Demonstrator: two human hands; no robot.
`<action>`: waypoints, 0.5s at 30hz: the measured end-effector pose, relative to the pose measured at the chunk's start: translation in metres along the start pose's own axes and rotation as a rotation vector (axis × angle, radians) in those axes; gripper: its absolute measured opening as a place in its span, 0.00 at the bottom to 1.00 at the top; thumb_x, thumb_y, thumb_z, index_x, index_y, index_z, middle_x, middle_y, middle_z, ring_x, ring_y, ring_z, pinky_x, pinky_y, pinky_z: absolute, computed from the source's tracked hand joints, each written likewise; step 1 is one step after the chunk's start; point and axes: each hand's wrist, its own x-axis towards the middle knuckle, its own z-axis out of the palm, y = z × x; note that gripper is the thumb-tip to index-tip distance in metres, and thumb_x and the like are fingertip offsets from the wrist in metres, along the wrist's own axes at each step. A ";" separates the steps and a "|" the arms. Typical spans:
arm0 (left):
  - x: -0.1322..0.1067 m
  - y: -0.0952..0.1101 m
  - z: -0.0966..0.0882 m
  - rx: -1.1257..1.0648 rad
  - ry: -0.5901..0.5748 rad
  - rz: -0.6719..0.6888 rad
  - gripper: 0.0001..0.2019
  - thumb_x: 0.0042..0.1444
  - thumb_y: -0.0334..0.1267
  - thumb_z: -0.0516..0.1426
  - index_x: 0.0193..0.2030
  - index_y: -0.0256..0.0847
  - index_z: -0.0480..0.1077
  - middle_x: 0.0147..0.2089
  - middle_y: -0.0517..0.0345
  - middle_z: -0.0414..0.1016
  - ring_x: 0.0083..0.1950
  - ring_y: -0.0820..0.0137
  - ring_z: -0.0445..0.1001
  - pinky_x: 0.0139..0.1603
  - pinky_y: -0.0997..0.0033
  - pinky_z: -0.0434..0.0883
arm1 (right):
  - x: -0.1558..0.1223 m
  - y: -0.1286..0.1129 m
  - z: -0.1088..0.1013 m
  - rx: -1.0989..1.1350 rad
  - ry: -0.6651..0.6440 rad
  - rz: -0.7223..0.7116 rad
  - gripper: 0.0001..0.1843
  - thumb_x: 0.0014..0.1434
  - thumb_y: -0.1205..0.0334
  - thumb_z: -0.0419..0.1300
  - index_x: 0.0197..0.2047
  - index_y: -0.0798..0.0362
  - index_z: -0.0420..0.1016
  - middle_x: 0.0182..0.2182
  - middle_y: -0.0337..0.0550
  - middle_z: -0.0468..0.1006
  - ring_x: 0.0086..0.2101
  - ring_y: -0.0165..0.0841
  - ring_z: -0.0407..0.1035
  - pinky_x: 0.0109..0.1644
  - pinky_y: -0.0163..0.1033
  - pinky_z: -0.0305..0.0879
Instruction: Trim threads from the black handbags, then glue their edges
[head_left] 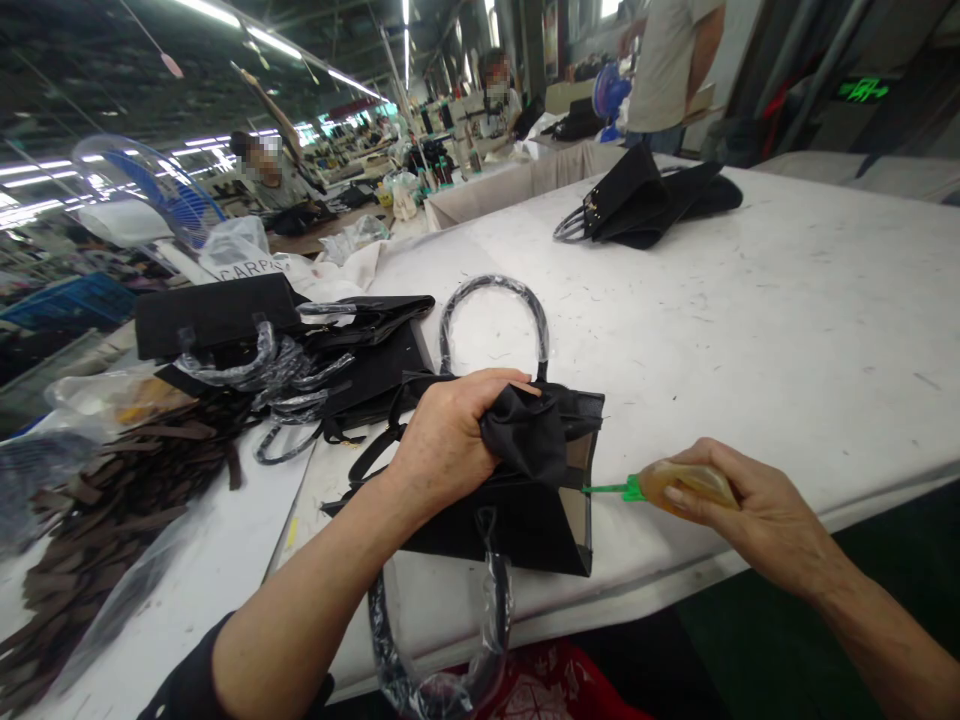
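Note:
A black handbag (pixel 525 525) lies on its side on the white table in front of me, its two round handles wrapped in clear plastic. My left hand (pixel 454 430) is closed on the bag's black lining (pixel 529 435), which is bunched up and pulled out at the opening. In my right hand (pixel 739 510) is a glue bottle (pixel 686 487), amber and soft-looking, with a green nozzle. The nozzle's thin tip points left and meets the bag's open edge, beside a beige inner panel (pixel 577 520). Whether glue is coming out cannot be seen.
Several black bags (pixel 225 315) with wrapped handles are piled at the left. Below them lies a heap of brown strips (pixel 127 520) on plastic. More black bags (pixel 645 200) rest at the table's far side. A blue fan (pixel 154 185) and several people are beyond.

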 end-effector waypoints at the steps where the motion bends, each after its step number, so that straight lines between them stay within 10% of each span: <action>1: 0.000 0.000 0.000 -0.001 0.000 -0.008 0.14 0.51 0.23 0.59 0.42 0.41 0.78 0.48 0.59 0.82 0.49 0.69 0.81 0.51 0.76 0.74 | 0.000 0.000 0.000 0.002 0.017 0.003 0.21 0.59 0.40 0.60 0.43 0.48 0.76 0.38 0.43 0.81 0.35 0.40 0.73 0.34 0.41 0.68; 15: 0.002 -0.002 -0.003 0.004 -0.029 -0.035 0.14 0.50 0.23 0.59 0.41 0.40 0.77 0.47 0.59 0.83 0.47 0.69 0.81 0.49 0.77 0.74 | -0.002 -0.003 0.001 -0.081 0.002 -0.100 0.17 0.62 0.42 0.59 0.43 0.46 0.75 0.38 0.41 0.79 0.34 0.37 0.72 0.36 0.41 0.66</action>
